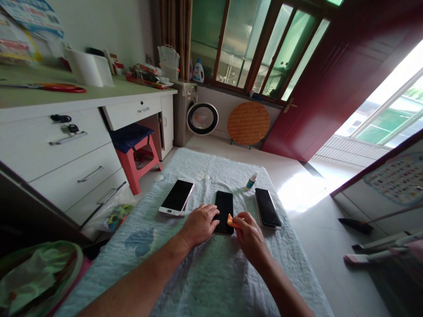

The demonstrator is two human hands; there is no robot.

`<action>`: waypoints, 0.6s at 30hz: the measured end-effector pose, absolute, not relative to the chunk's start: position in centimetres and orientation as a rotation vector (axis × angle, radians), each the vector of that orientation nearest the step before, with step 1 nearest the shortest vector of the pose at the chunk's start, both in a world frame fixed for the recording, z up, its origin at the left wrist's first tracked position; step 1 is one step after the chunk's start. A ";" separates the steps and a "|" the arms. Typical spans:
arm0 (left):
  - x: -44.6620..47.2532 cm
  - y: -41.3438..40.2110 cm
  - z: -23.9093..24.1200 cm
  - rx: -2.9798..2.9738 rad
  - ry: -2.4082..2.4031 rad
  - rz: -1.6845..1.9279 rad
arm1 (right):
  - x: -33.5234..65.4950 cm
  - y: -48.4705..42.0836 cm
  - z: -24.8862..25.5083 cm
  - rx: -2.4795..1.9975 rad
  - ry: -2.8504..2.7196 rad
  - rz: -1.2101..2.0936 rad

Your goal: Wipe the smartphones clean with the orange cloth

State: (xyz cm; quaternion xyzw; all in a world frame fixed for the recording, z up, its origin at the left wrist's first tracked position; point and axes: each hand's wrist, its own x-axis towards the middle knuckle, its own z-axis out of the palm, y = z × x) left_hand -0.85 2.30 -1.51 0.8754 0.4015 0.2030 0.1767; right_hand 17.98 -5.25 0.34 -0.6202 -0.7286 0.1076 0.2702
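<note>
Three phones lie in a row on a pale blue quilted cloth (211,268). My left hand (200,223) rests flat, fingers spread, on the near left edge of the middle black phone (224,206). My right hand (248,235) is closed in a pinch on a small orange cloth (230,220), which touches the middle phone's near right corner. A white phone (176,197) with a dark screen lies to the left. Another black phone (267,207) lies to the right. A small spray bottle (251,181) stands behind, between the middle and right phones.
A white desk with drawers (66,145) runs along the left, with a red stool (137,154) under it. A washing machine (191,112) and a round wooden board (248,123) stand at the far wall. A broom (357,224) lies on the floor at right.
</note>
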 end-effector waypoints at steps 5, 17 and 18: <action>-0.9 2.5 -1.9 2.486 1.123 0.581 | 17.8 -5.5 -0.5 -1.618 -2.056 0.389; -1.1 2.9 -2.1 2.471 1.113 0.541 | 14.8 -5.1 0.1 -1.498 -2.183 0.311; -1.1 2.9 -2.1 2.469 1.115 0.540 | 14.7 -5.1 -0.1 -1.499 -2.178 0.291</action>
